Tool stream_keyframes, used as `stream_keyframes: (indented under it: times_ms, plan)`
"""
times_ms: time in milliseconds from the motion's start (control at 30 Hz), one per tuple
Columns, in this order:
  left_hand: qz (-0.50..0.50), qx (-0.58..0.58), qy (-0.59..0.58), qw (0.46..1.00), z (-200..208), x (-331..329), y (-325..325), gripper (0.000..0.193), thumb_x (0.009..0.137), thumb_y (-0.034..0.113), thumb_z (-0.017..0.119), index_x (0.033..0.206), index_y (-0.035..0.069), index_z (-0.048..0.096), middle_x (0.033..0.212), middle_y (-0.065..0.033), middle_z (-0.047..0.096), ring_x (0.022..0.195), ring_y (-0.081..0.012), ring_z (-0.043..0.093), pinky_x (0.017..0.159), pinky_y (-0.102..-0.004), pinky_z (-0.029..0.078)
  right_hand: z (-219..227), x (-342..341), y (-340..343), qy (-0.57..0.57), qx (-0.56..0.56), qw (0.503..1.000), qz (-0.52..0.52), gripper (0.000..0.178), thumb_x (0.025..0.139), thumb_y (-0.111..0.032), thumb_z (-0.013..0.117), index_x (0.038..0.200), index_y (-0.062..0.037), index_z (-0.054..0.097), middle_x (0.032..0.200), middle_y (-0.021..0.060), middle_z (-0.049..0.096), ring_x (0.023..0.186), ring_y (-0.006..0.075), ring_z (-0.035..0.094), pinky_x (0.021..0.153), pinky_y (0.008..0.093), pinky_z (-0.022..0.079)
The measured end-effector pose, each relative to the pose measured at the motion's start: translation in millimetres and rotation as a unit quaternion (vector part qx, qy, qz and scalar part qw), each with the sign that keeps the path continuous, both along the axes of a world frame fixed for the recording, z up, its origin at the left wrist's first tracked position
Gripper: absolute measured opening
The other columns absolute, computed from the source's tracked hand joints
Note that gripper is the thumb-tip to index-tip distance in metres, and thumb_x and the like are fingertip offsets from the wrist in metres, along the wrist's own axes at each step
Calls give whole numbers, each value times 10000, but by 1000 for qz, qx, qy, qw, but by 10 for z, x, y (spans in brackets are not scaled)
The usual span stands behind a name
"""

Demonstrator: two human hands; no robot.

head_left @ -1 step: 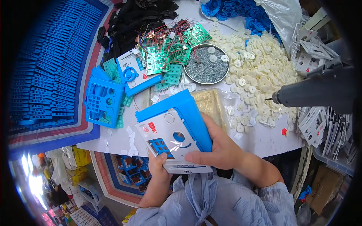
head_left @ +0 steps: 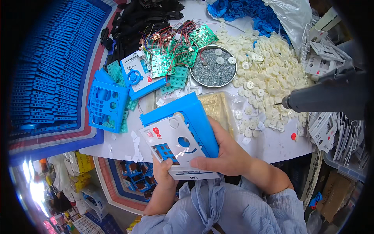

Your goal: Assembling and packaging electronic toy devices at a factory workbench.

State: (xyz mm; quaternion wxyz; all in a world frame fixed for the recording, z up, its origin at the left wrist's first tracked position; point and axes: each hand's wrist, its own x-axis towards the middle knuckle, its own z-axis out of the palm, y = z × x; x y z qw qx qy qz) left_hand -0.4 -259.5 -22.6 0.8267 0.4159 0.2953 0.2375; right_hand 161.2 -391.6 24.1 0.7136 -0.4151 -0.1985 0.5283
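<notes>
Both hands hold a blue plastic case (head_left: pixel 191 107) with a printed white front panel (head_left: pixel 171 136) over it, above the table's near edge. The panel has a round hole and a square window with a blue grid behind it. My left hand (head_left: pixel 163 171) closes on the panel's lower left edge, thumb on its face; its other fingers are hidden underneath. My right hand (head_left: pixel 224 152) wraps the right side of the case, its thumb pressed on the panel's lower part. Whether panel and case are fastened together I cannot tell.
A screwdriver (head_left: pixel 323 95) juts in from the right. Behind the case lie a round tray of screws (head_left: pixel 214 80), white plastic discs (head_left: pixel 269 70) and wired green circuit boards (head_left: pixel 161 62). Blue housings (head_left: pixel 109 103) stand left, beside a crate of blue parts (head_left: pixel 58 62). White panels (head_left: pixel 323 128) crowd the right.
</notes>
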Motion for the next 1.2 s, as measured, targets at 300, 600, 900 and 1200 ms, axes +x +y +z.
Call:
stream_keyframes:
  times_ms: [300,600,900,1200]
  plan:
    - [-12,15,13,1000,0,-86,42,781,787,122,550,1493,-22,248,1344,-196,518,1213,-320,569,1034,-444,460,-9,-49,5,-30,30,999,-3,811,873,-168,764,1504,-29,274,1373,116,483,1261,195,494,1047,362,438]
    - [16,41,10,999,132,-48,-49,758,806,175,559,1481,-26,276,1361,-211,517,1208,-326,577,1036,-448,463,-56,-140,28,72,16,997,-19,911,855,-87,777,1543,-25,184,1433,96,436,1310,177,454,1078,340,413]
    - [3,60,30,998,162,-173,-3,706,828,213,542,1450,-47,334,1318,-240,557,1186,-328,591,1007,-439,481,-18,-221,25,34,52,998,-5,792,892,-138,737,1499,-13,243,1381,107,461,1267,175,472,1056,342,423]
    - [5,57,57,997,213,-191,25,679,803,108,509,1447,-31,347,1358,-213,531,1208,-308,574,1038,-432,457,-39,-205,17,-5,43,999,22,684,928,-146,688,1466,1,291,1320,113,511,1216,171,504,1032,339,436]
